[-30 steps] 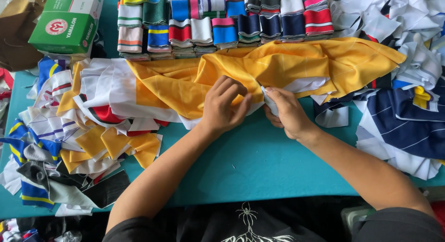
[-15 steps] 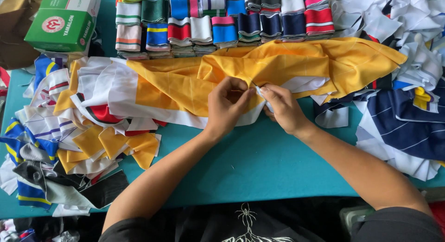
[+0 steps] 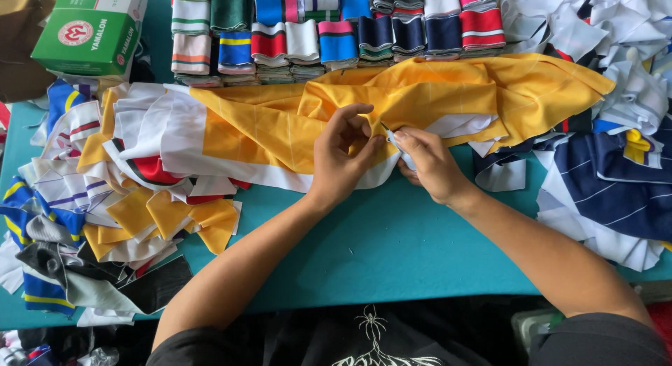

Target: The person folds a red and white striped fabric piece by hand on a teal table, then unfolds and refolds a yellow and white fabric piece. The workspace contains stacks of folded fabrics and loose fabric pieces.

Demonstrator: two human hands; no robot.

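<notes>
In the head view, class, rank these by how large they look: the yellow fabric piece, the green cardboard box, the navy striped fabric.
1. yellow fabric piece, largest, spanning most of the table's width.
2. navy striped fabric.
3. green cardboard box, smallest, though cut off by the frame's edge, so unsure.

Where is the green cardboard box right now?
In the head view, the green cardboard box sits at the far left corner of the teal table, left of the stacked striped collars.
</notes>
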